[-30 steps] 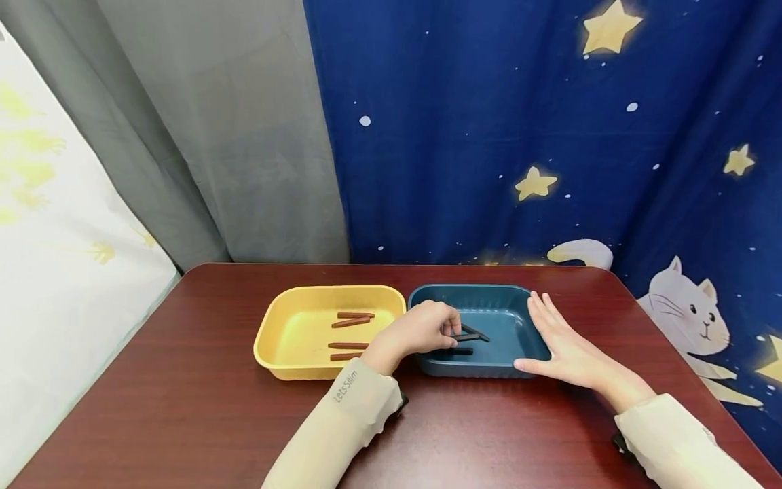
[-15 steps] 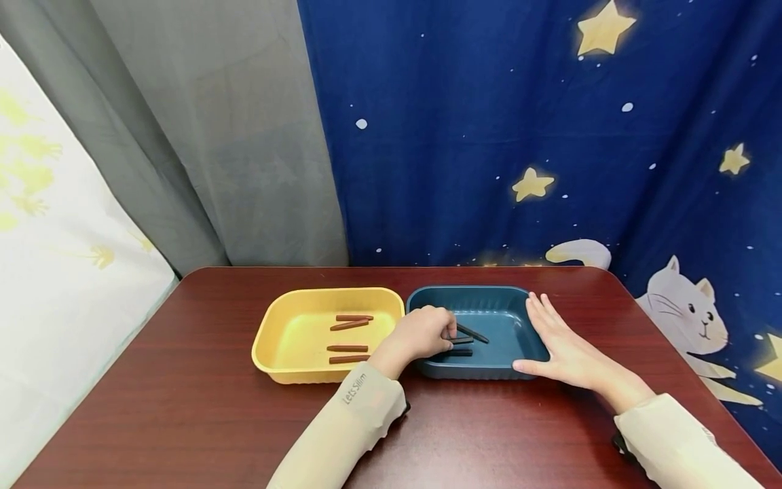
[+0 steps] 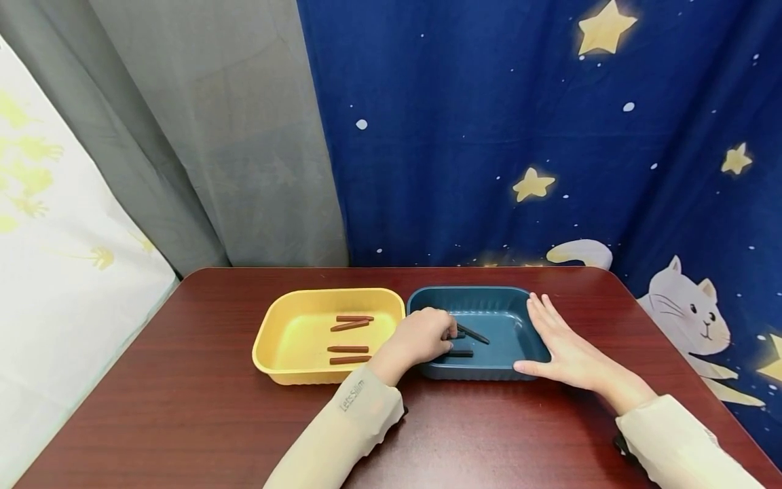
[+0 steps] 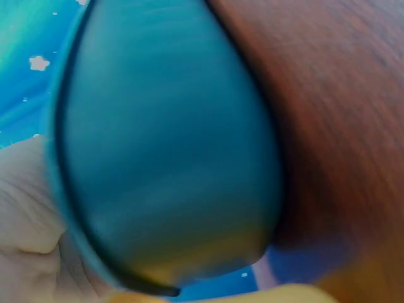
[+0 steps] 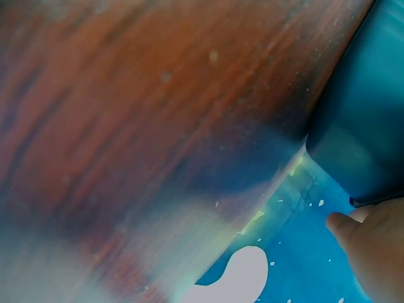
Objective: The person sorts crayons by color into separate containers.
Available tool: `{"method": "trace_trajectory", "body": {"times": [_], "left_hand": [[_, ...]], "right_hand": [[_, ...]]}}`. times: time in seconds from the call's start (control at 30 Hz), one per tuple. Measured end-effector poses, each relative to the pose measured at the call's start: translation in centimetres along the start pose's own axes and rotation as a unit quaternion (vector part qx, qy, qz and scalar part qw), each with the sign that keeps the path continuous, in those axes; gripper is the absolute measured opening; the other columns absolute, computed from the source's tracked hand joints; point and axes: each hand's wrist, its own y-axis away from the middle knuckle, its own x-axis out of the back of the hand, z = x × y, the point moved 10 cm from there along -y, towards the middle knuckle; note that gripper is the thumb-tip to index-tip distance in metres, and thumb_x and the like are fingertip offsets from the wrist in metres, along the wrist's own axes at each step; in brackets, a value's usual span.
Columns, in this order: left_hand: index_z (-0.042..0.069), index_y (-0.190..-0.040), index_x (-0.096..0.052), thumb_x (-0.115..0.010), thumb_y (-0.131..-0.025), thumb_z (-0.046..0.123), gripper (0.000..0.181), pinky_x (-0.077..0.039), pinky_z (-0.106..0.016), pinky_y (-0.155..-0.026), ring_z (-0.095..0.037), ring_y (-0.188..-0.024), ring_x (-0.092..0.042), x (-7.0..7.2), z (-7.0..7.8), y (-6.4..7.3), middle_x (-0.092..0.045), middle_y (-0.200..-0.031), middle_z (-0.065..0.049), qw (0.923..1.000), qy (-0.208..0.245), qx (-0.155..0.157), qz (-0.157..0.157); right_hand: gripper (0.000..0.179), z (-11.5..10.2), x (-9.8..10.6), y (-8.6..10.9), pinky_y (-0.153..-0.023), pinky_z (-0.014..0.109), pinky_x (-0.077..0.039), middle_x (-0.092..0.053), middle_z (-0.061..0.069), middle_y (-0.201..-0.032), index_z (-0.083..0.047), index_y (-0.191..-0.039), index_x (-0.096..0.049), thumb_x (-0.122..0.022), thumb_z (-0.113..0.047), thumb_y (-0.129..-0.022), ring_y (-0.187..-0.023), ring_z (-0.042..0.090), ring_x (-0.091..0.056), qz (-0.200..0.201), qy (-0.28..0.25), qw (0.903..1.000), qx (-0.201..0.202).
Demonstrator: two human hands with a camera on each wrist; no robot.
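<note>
My left hand (image 3: 420, 337) reaches over the near left part of a blue plastic bin (image 3: 489, 371), its fingers bent down and pinching a short black crayon (image 3: 458, 335), most of which the hand hides. Beside it in the bin lie a slanting black crayon (image 3: 473, 333) and another black crayon (image 3: 461, 353) near the front wall. My right hand (image 3: 568, 353) has its fingers spread and straight, resting against the bin's right end. In the left wrist view the blue bin's wall (image 4: 170, 126) covers the fingertips; the right wrist view shows part of the right hand (image 5: 379, 246) at the bin's corner.
A yellow plastic bin (image 3: 275, 363) stands directly left of the blue one, with several reddish-brown crayons (image 3: 348, 349) inside. Both are on a dark red wooden table (image 3: 183, 407). Behind hang a grey curtain (image 3: 244, 136) and a blue starry curtain (image 3: 458, 136).
The left hand has shifted slightly left and down within the blue bin. The middle black crayon has drawn in under its fingertips. The right hand has stayed in place.
</note>
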Motion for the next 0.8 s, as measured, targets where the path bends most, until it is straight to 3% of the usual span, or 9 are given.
{"method": "trace_trajectory", "body": {"times": [0.1,0.37,0.53,0.67,0.8], "left_hand": [[0.017,-0.100,-0.076,-0.072,-0.090,0.020,0.011,-0.051,-0.022,-0.069,-0.007,-0.074,-0.059,1.0,0.5,1.0,-0.068,-0.079,0.006,0.9997,0.009,-0.018,0.011],[0.017,-0.102,-0.074,-0.071,-0.092,0.025,0.013,-0.053,-0.024,-0.075,-0.010,-0.084,-0.063,3.9,1.5,5.2,-0.071,-0.096,0.004,0.9951,-0.004,-0.080,0.058],[0.019,-0.102,-0.074,-0.068,-0.094,0.030,0.015,-0.053,-0.024,-0.079,-0.009,-0.087,-0.062,4.8,1.8,7.4,-0.069,-0.098,0.005,0.9902,0.004,-0.120,0.071],[0.017,-0.103,-0.073,-0.067,-0.095,0.029,0.016,-0.052,-0.025,-0.083,-0.010,-0.090,-0.060,5.6,1.5,8.7,-0.069,-0.098,0.004,0.9857,0.017,-0.140,0.092],[0.015,-0.105,-0.072,-0.068,-0.094,0.029,0.018,-0.053,-0.028,-0.088,-0.010,-0.095,-0.063,6.8,0.2,10.3,-0.070,-0.100,0.005,0.9821,0.030,-0.142,0.120]], "right_hand": [[0.114,0.0,-0.1,0.0,-0.111,0.074,-0.019,-0.002,0.021,-0.167,0.000,-0.159,-0.007,-0.073,-0.053,-0.083,-0.154,0.041,0.006,-0.001,-0.001,1.0000,0.001],[0.113,0.2,-0.1,0.1,-0.111,0.074,-0.019,0.000,0.019,-0.168,0.000,-0.159,-0.006,-0.072,-0.053,-0.084,-0.154,0.039,0.007,-0.001,0.000,1.0000,-0.002],[0.113,0.5,0.2,0.6,-0.111,0.074,-0.020,-0.001,0.020,-0.167,0.000,-0.159,-0.006,-0.072,-0.053,-0.084,-0.154,0.039,0.007,0.001,0.004,1.0000,-0.008],[0.113,0.7,0.4,0.7,-0.111,0.074,-0.020,-0.001,0.019,-0.168,0.000,-0.159,-0.006,-0.073,-0.052,-0.084,-0.154,0.040,0.006,0.003,0.002,0.9999,-0.010],[0.114,0.8,0.2,0.6,-0.111,0.075,-0.018,0.001,0.018,-0.168,-0.001,-0.159,-0.005,-0.074,-0.051,-0.083,-0.154,0.041,0.007,0.005,-0.010,0.9999,-0.011]]}}
